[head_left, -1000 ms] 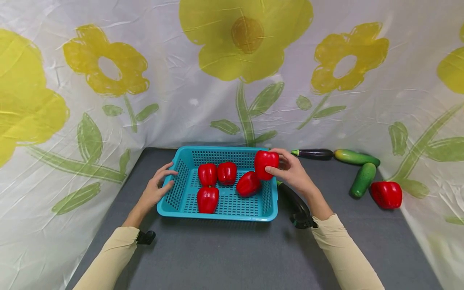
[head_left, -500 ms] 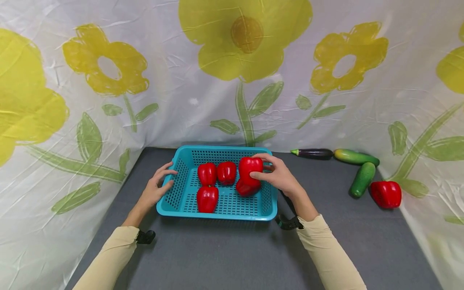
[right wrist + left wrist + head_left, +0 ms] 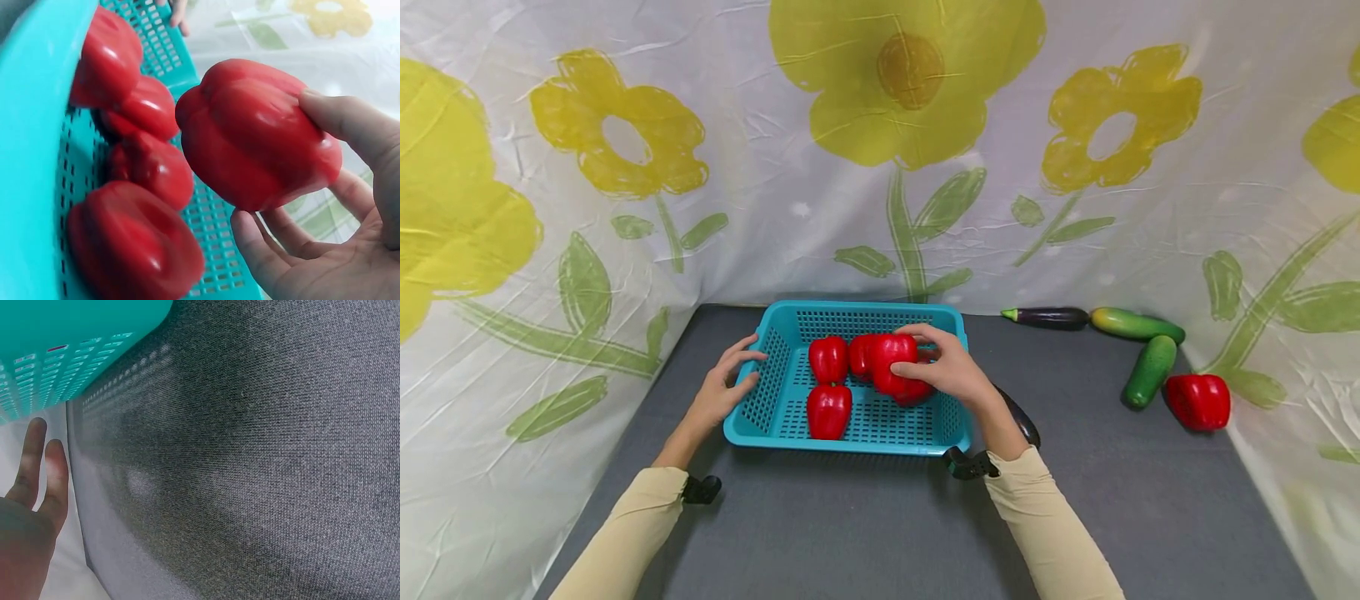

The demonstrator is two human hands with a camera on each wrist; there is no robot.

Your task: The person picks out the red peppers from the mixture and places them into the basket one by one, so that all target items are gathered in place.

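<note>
My right hand holds a red bell pepper above the right half of a turquoise perforated basket. In the right wrist view the thumb lies on one side of this pepper and the fingers support it from the other. Several more red bell peppers lie in the basket, among them a front one and one behind it. The held pepper partly covers two others. At the basket's left rim is my left hand, fingers loosely spread; in the left wrist view two fingers show near the basket wall.
Right of the basket lies an eggplant, partly behind my right forearm. Farther back are another eggplant, a yellow-green cucumber, a green cucumber and a red bell pepper. A flowered curtain hangs behind the dark table.
My right hand has carried the bell pepper leftward and slightly lower, from the basket's right rim to over the peppers inside. The left hand has stayed at the left rim.
</note>
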